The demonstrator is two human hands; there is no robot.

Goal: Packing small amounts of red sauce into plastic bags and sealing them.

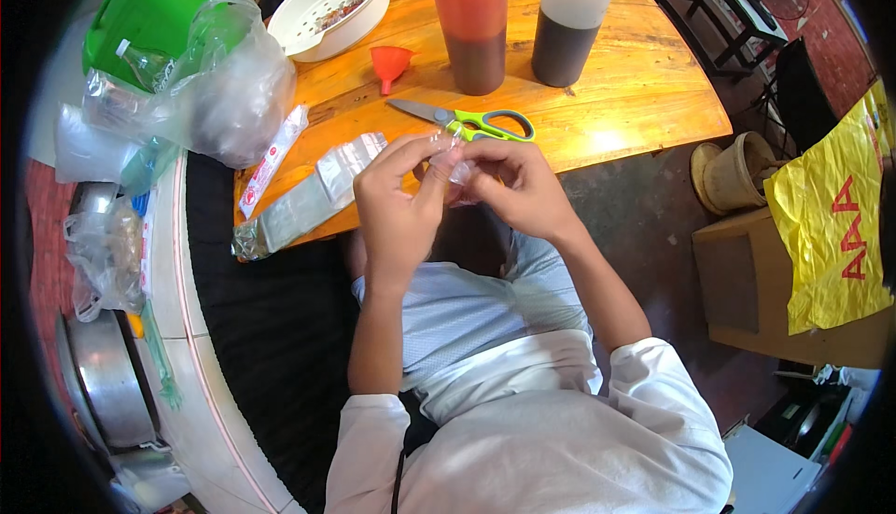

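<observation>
My left hand (402,203) and my right hand (525,189) meet above my lap at the table's near edge. Between their fingertips they pinch a small clear plastic bag (460,170); the fingers hide much of it. Just beyond lie kitchen scissors (490,124) with green and grey handles, blades pointing left. A flat stack of clear plastic bags (308,206) rests to the left of my left hand, beside a white plastic packet (273,162) with red print. Farther back are a small red funnel (390,65), a squeeze bottle of reddish-brown liquid (472,59) and one of dark liquid (565,52).
On the wooden table (644,112), a cream perforated basin (329,45) holds reddish-brown bits. Left are a tiled ledge (210,367), a filled clear bag (238,94), a green bucket (150,10) and a metal pot (112,381). Right stands a cardboard box (735,283) under a yellow plastic bag (826,234).
</observation>
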